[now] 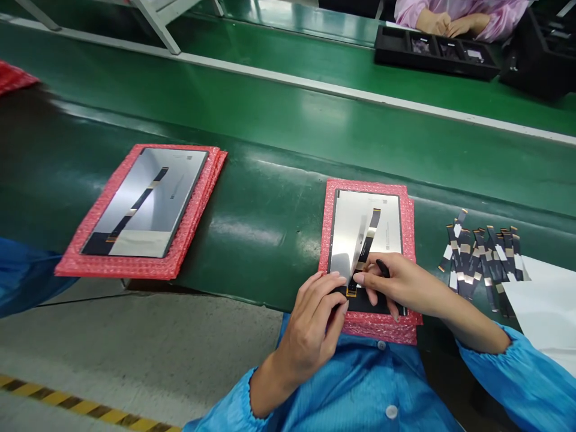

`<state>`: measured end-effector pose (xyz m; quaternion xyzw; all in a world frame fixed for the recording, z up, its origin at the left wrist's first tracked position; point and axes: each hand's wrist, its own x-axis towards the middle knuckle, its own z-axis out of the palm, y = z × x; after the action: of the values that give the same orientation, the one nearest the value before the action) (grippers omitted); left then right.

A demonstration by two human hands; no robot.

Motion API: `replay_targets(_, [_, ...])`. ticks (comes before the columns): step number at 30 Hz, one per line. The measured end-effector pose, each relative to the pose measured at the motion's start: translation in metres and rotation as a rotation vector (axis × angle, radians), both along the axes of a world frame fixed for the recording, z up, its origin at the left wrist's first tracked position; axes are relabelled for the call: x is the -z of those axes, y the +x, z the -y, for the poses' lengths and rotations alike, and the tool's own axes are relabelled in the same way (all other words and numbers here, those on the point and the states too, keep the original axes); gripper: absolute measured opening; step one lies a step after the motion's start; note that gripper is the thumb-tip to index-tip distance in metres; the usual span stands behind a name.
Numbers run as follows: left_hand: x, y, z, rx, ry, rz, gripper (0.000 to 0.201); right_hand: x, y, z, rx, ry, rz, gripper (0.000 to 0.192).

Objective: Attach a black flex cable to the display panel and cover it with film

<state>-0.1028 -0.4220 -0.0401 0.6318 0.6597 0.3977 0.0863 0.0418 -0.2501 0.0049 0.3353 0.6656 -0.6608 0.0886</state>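
Note:
A display panel (391,225) with a silvery back lies on pink bubble-wrap sheets (330,204) stacked in front of me. A dark flex cable (369,235) slants up across the panel from a connector near its lower edge. My right hand (393,282) pinches the lower part of this cable between thumb and finger. A slim black tool (383,268), mostly hidden, is tucked in the same hand. My left hand (315,318) rests at the panel's lower left, its bent fingers apart and touching beside the connector, with nothing seen in them.
Several loose flex cables (479,258) lie in a pile on the right, beside white paper (546,300). Another panel (175,180) with a cable sits on pink bubble wrap at left, near a blue sleeve (27,276). Across the green bench, a person's hands (450,25) are behind a black tray (432,66).

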Motion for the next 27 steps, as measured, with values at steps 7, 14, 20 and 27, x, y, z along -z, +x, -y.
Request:
replay_targets(7, [0.0004,-0.0002,0.0000,0.001,0.004,-0.002,0.013,-0.0020,-0.0017,-0.0007,-0.013,-0.002,0.011,0.019])
replay_targets(14, [0.0009,-0.0004,0.0007,0.007,-0.003,-0.001,0.014,-0.0079,-0.0051,-0.0002,-0.005,0.007,0.032,0.017])
replay_targets(20, [0.0012,-0.0003,0.0010,0.005,-0.008,0.000,0.014,-0.0047,-0.0028,-0.0007,-0.011,-0.004,0.027,0.016])
replay_targets(27, [0.0004,-0.0006,0.0007,0.010,-0.005,-0.001,0.015,-0.0046,-0.0032,-0.0012,-0.012,-0.020,0.014,0.013])
